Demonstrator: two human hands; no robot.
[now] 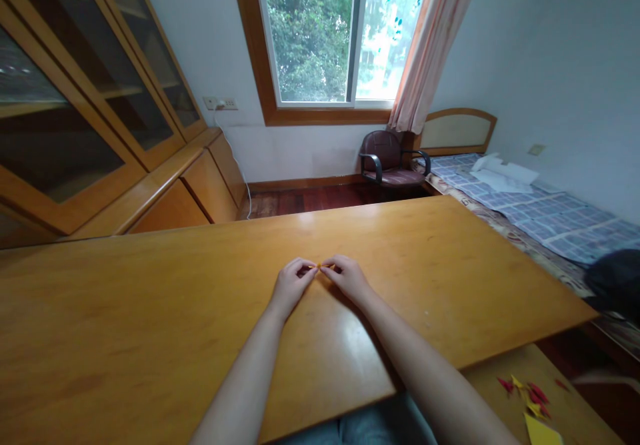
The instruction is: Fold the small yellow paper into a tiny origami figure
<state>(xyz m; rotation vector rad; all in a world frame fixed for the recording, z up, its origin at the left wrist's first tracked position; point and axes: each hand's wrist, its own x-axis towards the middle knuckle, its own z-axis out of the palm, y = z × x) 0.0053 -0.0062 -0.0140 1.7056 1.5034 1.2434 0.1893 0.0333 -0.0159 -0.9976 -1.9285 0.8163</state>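
Over the middle of the wooden table [165,312], my left hand [293,285] and my right hand [347,277] meet fingertip to fingertip. Between them is a tiny yellow-orange piece of folded paper [319,266], pinched from both sides by thumbs and forefingers. Most of it is covered by the fingers, so its exact shape is hard to make out. Both hands are closed on it, close to the tabletop.
On a lower wooden surface at the right lie several red and yellow folded paper figures [536,395] and a yellow paper sheet [541,430]. Beyond the table stand a maroon armchair [387,155], a bed [550,215] and a glass-doored cabinet [145,178]. A dark bag [616,282] sits far right.
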